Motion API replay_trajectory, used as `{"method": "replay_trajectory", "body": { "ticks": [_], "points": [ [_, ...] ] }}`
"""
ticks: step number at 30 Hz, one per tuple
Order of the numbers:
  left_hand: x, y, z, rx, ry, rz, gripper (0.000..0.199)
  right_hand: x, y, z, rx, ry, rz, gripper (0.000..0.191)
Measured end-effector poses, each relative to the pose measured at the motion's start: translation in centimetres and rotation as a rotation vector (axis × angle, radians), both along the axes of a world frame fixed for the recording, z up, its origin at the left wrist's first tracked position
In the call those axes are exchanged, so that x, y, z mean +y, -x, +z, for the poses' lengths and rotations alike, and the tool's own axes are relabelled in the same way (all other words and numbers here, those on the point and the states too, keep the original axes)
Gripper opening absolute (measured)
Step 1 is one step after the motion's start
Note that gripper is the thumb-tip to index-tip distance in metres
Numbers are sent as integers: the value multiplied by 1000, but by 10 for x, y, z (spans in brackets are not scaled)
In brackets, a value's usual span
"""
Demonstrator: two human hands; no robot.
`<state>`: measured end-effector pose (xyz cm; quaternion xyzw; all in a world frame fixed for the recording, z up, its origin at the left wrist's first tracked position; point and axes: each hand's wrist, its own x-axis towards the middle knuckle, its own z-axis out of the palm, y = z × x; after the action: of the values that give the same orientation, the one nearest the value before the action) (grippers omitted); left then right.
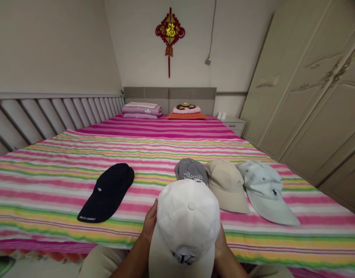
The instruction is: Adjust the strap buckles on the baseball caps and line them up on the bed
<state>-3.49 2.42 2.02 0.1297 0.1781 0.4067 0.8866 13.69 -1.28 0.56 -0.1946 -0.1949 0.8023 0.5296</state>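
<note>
Nearest of all, the person's left hand and right hand grip a white baseball cap from either side, each closed around the edge of the crown, the left a little higher in view than the right and spread about as wide as the cap itself. The cap is held above the near edge of the bed, its long axis running straight out from the person: the front panel with its dark lettering faces the body, the button on top tips forward, and the back of the crown points away. Its far side overlaps, in this view, a grey cap printed with script lettering, which lies on the striped bed sheet directly ahead. To the right, nearer the right hand, a beige cap and a pale blue cap lie side by side, touching or nearly so, their peaks toward the person. A navy cap lies apart on the left, nearer the left hand, its long axis slanting. Farther up the bed sit folded lilac bedding and an orange cushion against the headboard.
</note>
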Motion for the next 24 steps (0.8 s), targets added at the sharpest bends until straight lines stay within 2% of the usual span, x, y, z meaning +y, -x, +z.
{"method": "replay_trajectory", "body": {
  "ticks": [4, 11, 14, 20, 24],
  "points": [
    [2, 1, 4, -64, -44, 27, 49, 0, -11, 2, 48, 9, -64, 64],
    [18, 6, 5, -150, -232, -110, 47, 4, -17, 22, -63, -67, -94, 50],
    [24, 13, 10, -101, -221, -146, 43, 6, -24, 22, -59, -60, -102, 46],
    [24, 21, 17, 81, -203, -12, 21, -1, -37, 13, -88, 9, -119, 38],
    [19, 17, 19, 73, -231, 15, 22, -7, -42, 5, -100, -13, -174, 31]
  ]
}}
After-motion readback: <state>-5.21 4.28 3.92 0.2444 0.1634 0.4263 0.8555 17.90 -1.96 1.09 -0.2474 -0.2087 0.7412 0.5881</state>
